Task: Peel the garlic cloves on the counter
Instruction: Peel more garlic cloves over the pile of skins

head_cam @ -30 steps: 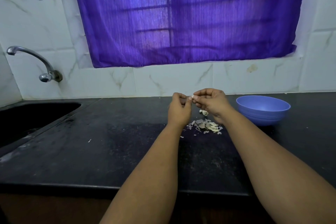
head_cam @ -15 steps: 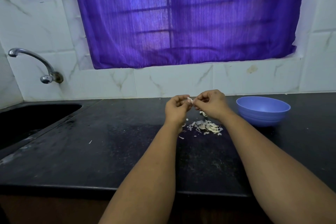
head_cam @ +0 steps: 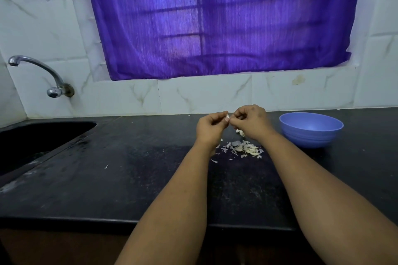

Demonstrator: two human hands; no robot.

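While both forearms reach out over the near edge of the dark counter (head_cam: 129, 189), the work itself goes on further back, above the middle of the slab. A scatter of papery skins (head_cam: 242, 149) lies on the counter just under the wrists, which suggests several cloves are already peeled, though I cannot count them. Just beyond that litter, a few pale cloves (head_cam: 240, 132) sit on the counter partly hidden under the right wrist; whether they are peeled or not is too small to tell. Above them the left hand (head_cam: 212, 128) has its fingers curled and pinches a small white garlic clove (head_cam: 227, 116) at the fingertips, and the right hand (head_cam: 251, 121), fingers also curled, pinches at the same clove from the other side, the two hands touching there. I judge this clove to be mid-peel, with skin still on it. To the right, well apart from the hands, stands a blue bowl (head_cam: 311, 135); what it holds is not visible. Far left are the sink (head_cam: 32, 142) and the tap (head_cam: 43, 75), and behind everything hangs a purple curtain (head_cam: 215, 19).
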